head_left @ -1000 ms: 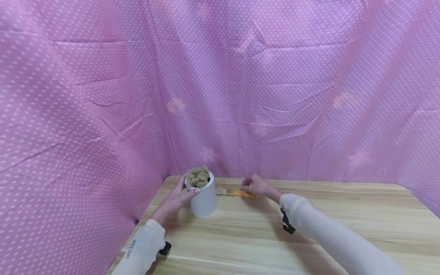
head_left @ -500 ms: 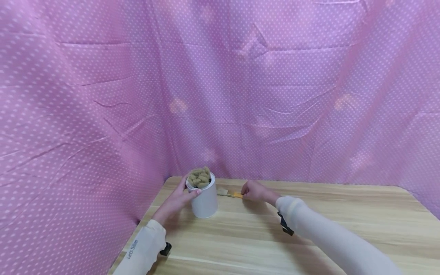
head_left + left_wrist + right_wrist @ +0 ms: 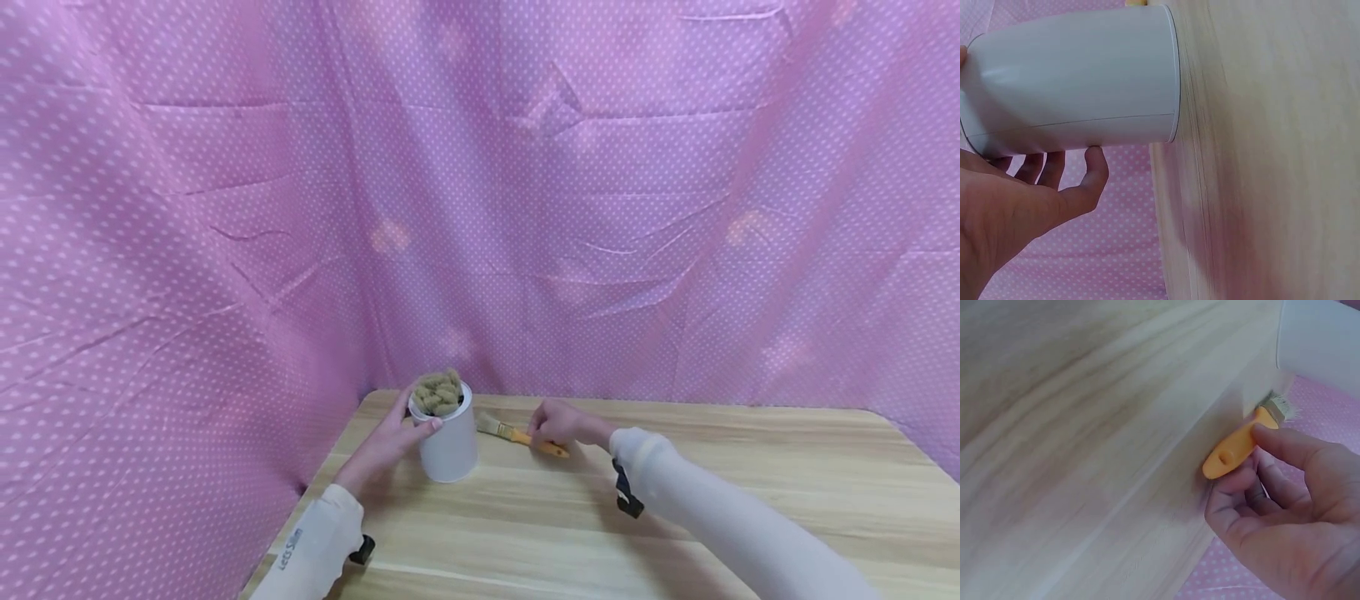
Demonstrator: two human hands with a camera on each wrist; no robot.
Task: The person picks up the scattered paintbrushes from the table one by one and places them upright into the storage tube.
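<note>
Right beside the white can (image 3: 448, 442), on its right, lies the small paintbrush (image 3: 520, 435) with its orange handle on the wooden table (image 3: 675, 517), bristles pointing toward the can. The right hand (image 3: 564, 424) pinches that handle between thumb and curled fingers, near the end with the hanging hole, as the right wrist view shows (image 3: 1235, 450). The left hand (image 3: 386, 442) wraps round the can from its left side, thumb at the rim and fingers curled behind the wall. A tan, ropy wad (image 3: 437, 392) bulges from the can's mouth; it may be steel wool or coarse fibre, though the head view is too small to tell.

The brush looks light and stiff, its smooth handle easy to pinch mid-length, the bristles soft. The can seems thin-walled and slick, probably light, so a wrap around its middle should steady it best.
</note>
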